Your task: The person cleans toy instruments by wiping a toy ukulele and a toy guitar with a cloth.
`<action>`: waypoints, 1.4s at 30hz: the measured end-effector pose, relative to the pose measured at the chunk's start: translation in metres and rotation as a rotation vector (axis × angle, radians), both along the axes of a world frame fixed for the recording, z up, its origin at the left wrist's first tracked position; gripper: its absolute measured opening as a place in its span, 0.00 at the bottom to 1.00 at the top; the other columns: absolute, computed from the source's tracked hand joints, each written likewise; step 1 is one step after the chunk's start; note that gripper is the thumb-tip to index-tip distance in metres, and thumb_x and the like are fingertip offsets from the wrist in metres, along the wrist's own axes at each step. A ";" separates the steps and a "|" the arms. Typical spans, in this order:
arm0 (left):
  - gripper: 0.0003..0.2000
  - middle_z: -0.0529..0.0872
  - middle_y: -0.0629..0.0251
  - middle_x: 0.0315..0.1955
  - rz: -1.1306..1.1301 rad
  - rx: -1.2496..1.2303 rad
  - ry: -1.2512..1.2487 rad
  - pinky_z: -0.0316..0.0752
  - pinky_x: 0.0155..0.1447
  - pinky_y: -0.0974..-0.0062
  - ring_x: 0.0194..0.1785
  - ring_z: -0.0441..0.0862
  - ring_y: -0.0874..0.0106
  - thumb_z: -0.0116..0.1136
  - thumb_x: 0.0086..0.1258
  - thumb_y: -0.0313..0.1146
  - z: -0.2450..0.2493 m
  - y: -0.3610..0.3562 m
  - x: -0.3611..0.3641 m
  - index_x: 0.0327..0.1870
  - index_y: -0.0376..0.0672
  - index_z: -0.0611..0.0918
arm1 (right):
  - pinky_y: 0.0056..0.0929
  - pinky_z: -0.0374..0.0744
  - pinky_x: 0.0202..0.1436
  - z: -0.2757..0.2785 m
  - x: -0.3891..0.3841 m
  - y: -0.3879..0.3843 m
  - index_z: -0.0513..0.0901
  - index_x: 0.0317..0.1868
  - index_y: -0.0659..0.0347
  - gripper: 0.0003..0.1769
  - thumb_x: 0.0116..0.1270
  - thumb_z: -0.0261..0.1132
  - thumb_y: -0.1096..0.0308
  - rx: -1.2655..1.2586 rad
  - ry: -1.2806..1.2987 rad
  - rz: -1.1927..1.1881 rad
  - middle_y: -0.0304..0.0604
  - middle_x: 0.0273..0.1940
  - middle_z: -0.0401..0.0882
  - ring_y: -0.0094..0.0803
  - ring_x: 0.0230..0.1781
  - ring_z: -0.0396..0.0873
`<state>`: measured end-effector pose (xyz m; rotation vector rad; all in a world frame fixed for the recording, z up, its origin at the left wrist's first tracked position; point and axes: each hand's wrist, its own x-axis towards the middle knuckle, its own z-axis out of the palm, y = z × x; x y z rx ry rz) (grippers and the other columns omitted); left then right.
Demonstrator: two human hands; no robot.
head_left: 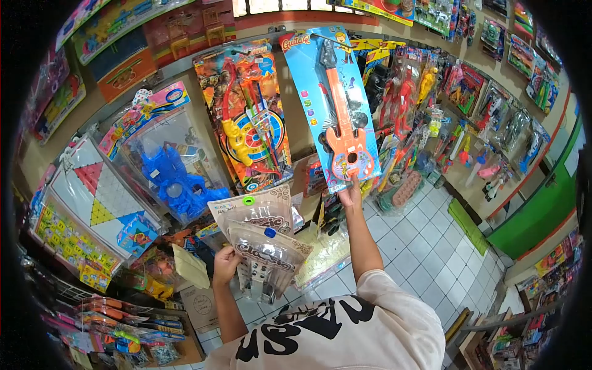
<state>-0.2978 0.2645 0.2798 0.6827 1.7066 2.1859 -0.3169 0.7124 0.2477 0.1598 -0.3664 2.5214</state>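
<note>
My left hand (226, 266) is closed on the left edge of clear plastic toy packs (265, 246) lettered "Classic". At least two overlap, one with a green ring and one with a blue spot at the top; what is inside is hard to make out. Higher up, my right hand (351, 195) grips the bottom edge of a toy guitar pack (314, 98), thumb in front. An orange plastic guitar (346, 139) shows on its blue card, whose top is by a wall hook. Left of it hangs a bow-and-arrow toy set (243, 117) with a target.
Blue plastic toys (172, 179) in a bag and a white triangle-patterned board game (92, 191) hang on the left. More packed toys (404, 92) line the wall to the right. Below are a tiled floor (425, 246), a cardboard box (200, 308) and a green panel (542, 209).
</note>
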 end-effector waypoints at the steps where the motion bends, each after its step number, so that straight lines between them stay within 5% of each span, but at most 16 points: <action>1: 0.06 0.80 0.72 0.34 0.003 0.001 0.022 0.69 0.40 0.84 0.36 0.74 0.82 0.59 0.66 0.23 0.000 0.000 0.003 0.41 0.32 0.81 | 0.50 0.66 0.67 0.001 0.001 -0.001 0.69 0.61 0.60 0.28 0.63 0.66 0.62 -0.007 0.009 -0.003 0.47 0.62 0.70 0.43 0.62 0.69; 15: 0.07 0.81 0.72 0.33 0.023 -0.013 0.027 0.70 0.41 0.84 0.36 0.75 0.82 0.60 0.66 0.24 -0.003 -0.018 0.028 0.42 0.31 0.81 | 0.54 0.64 0.68 0.009 0.008 -0.002 0.64 0.65 0.60 0.34 0.60 0.69 0.67 -0.072 0.054 -0.040 0.48 0.64 0.67 0.45 0.64 0.66; 24: 0.06 0.82 0.69 0.33 0.025 -0.059 0.060 0.71 0.42 0.82 0.37 0.76 0.80 0.58 0.66 0.24 -0.007 -0.025 0.028 0.41 0.32 0.81 | 0.57 0.62 0.68 -0.018 -0.023 -0.012 0.63 0.66 0.58 0.30 0.68 0.60 0.58 -0.069 0.082 -0.019 0.48 0.65 0.66 0.46 0.65 0.65; 42: 0.10 0.82 0.69 0.36 -0.025 -0.111 0.168 0.72 0.46 0.82 0.41 0.76 0.81 0.61 0.67 0.29 0.041 0.022 0.004 0.44 0.33 0.81 | 0.50 0.63 0.67 -0.057 0.039 0.016 0.74 0.60 0.47 0.33 0.53 0.72 0.52 -0.006 0.212 -0.222 0.29 0.58 0.75 0.32 0.60 0.70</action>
